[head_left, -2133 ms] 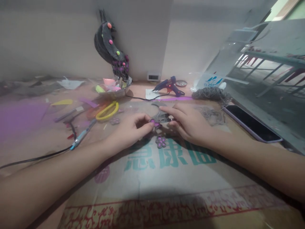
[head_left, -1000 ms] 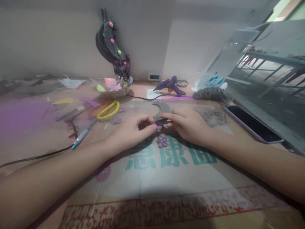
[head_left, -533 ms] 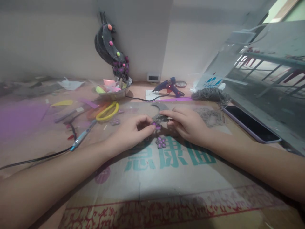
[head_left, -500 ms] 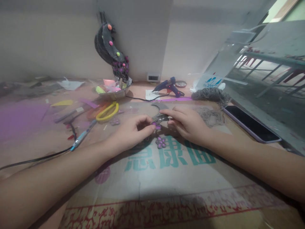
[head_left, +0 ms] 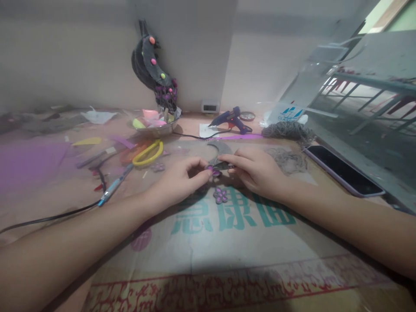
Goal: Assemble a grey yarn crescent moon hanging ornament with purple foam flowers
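My left hand [head_left: 186, 177] pinches a small purple and grey flower [head_left: 214, 171] between thumb and fingertips. My right hand [head_left: 255, 170] is closed on a small dark metal tool with a pointed end [head_left: 223, 166], its tip against or just beside that flower; its exact kind is hard to make out. Just below hangs or lies a second purple flower with grey edging [head_left: 220, 195], over the printed cardboard. Behind the fingers lies a grey crescent [head_left: 224, 149], partly covered by my right hand.
Yellow-handled scissors [head_left: 147, 153], a blue pen-like tool with a cable [head_left: 112, 190] and a metal bowl [head_left: 159, 129] are on the left. Behind are a blue glue gun [head_left: 232, 119] and grey yarn [head_left: 286, 129]. A phone [head_left: 344, 170] lies right. A dark crescent ornament [head_left: 147, 65] stands by the wall.
The tool in my right hand has turned slightly and looks narrower, its tip still at the flower. My left hand keeps its pinch. The whole view has shifted a little.
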`<action>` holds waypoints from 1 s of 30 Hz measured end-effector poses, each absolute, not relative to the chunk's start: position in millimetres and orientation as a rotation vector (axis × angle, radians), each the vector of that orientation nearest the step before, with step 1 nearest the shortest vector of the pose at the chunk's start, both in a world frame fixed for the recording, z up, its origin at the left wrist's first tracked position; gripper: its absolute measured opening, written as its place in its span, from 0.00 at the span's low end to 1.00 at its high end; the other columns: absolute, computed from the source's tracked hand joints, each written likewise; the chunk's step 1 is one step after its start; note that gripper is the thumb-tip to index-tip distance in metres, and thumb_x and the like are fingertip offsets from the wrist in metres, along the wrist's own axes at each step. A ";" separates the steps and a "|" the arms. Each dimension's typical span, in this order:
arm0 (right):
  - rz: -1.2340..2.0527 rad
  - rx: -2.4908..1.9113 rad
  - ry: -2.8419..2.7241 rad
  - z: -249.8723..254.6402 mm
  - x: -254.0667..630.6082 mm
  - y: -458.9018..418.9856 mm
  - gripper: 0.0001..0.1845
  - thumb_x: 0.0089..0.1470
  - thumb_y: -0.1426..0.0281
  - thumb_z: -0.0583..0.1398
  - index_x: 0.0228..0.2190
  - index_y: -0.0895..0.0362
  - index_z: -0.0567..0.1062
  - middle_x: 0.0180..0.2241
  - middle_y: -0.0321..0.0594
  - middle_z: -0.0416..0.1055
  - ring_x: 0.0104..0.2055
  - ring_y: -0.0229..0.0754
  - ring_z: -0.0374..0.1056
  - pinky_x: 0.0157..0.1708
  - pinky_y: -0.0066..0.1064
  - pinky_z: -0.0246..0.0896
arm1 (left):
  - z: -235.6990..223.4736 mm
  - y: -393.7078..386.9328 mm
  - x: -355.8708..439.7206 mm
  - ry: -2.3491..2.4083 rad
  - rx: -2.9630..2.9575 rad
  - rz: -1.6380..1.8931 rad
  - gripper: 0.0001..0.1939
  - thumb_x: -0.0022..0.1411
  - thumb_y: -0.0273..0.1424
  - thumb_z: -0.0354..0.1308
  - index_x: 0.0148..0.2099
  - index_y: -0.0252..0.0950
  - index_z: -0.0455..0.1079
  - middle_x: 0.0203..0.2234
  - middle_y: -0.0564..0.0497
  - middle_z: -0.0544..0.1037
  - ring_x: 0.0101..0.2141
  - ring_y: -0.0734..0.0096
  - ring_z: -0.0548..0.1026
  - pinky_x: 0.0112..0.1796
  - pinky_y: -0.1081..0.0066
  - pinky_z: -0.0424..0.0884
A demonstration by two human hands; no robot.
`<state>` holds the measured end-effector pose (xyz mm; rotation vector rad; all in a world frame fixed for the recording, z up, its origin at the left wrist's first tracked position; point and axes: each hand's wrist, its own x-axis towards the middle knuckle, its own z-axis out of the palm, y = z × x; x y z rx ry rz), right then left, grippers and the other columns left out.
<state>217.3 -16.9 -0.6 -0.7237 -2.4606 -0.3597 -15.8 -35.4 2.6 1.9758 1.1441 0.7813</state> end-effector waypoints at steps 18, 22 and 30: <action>-0.301 -0.687 -2.472 -0.7 217.0 -14.0 0.16 0.65 0.68 0.52 0.48 0.60 0.73 0.28 0.41 0.69 0.29 0.41 0.61 0.29 0.31 0.54 | 0.0 -37.0 -16.2 1.107 2.002 0.805 0.09 0.64 0.36 0.54 0.34 0.36 0.68 0.26 0.56 0.72 0.29 0.74 0.69 0.31 0.73 0.64; -0.304 -0.675 -2.472 0.0 217.4 -13.9 0.16 0.66 0.69 0.51 0.48 0.60 0.73 0.28 0.41 0.69 0.29 0.41 0.61 0.29 0.30 0.55 | 1.3 -36.7 -15.9 1.092 2.004 0.808 0.10 0.64 0.36 0.54 0.34 0.36 0.68 0.27 0.55 0.72 0.30 0.72 0.69 0.33 0.72 0.64; -0.327 -0.651 -2.489 -1.5 219.5 -13.0 0.16 0.66 0.66 0.51 0.48 0.59 0.73 0.27 0.40 0.67 0.29 0.41 0.61 0.29 0.30 0.53 | 0.0 -36.7 -17.8 1.054 1.948 0.805 0.10 0.63 0.37 0.54 0.34 0.36 0.68 0.26 0.55 0.71 0.28 0.73 0.68 0.30 0.73 0.63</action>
